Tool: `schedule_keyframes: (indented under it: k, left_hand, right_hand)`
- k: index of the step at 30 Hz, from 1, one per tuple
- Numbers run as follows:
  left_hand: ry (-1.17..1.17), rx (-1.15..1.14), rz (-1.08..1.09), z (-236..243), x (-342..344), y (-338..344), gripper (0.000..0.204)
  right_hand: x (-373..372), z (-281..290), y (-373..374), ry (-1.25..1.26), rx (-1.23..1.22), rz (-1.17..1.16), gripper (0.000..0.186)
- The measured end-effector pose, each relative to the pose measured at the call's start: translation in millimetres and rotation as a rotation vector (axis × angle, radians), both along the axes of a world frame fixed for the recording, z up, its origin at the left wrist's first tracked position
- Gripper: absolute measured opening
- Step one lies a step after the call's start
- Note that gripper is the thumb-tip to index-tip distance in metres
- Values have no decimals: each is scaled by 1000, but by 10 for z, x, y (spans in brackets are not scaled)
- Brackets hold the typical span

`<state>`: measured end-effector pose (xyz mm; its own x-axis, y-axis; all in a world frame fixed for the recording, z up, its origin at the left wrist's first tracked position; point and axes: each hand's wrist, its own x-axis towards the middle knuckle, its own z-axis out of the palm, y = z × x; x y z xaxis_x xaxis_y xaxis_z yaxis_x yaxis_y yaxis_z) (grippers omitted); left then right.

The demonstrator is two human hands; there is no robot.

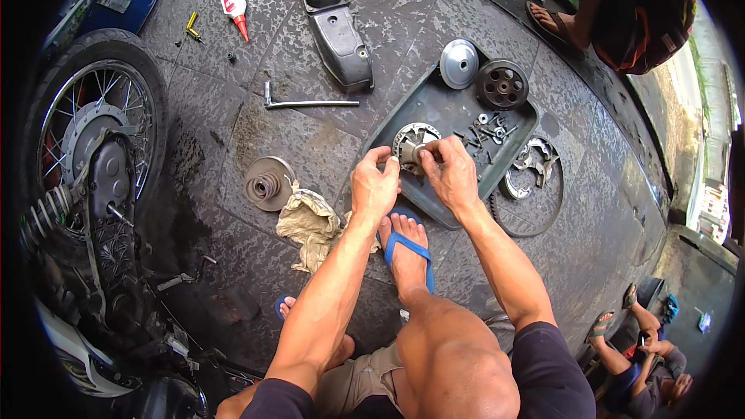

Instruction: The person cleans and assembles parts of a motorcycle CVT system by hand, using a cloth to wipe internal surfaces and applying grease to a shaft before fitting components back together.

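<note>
My left hand (375,178) has curled fingers at the left edge of a silvery toothed metal disc with a central boss (410,135), over the grey tray (380,140). My right hand (450,172) grips the disc's central boss from the right, thumb and fingers closed on it. In the tray lie bolts and small parts (489,140), a silver dished disc (459,64) and a dark disc with holes (502,84). A crumpled cloth (306,221) and a metal pulley with a stepped hub (268,182) lie left of my hands. A clutch assembly (528,171) and belt lie right of the tray.
A motorcycle wheel (97,124) and engine parts fill the left. A long black cover (334,39), socket wrench (310,102) and red-capped bottle (234,8) lie ahead. One person (636,8) is at upper right, another (636,365) sits at lower right.
</note>
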<state>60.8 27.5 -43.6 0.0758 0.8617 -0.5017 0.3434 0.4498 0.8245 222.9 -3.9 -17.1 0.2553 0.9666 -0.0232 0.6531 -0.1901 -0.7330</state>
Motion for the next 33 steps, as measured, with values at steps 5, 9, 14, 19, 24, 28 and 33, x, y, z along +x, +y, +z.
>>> schedule_keyframes:
  k: [5, 9, 14, 19, 24, 28, 33]
  left_hand:
    - [187, 111, -122, 95, 111, 9, 26]
    - [215, 82, -76, 115, 155, 26, 23]
    - [214, 58, -64, 220, 230, 48, 24]
    - [204, 89, -33, 224, 234, 47, 24]
    - [208, 69, -39, 265, 259, 55, 27]
    - [183, 90, -10, 255, 299, 80, 27]
    - [233, 139, -25, 231, 292, 103, 27]
  right_hand:
    - [125, -22, -111, 51, -66, -186, 14]
    - [70, 21, -141, 230, -292, -398, 21]
    - [95, -143, -202, 520, -275, -536, 23]
    - [75, -274, -266, 560, -249, -524, 25]
    - [89, -436, -304, 523, -235, -567, 48]
    - [79, -461, -267, 514, -282, -513, 55]
    - [65, -410, -246, 445, -271, -473, 60]
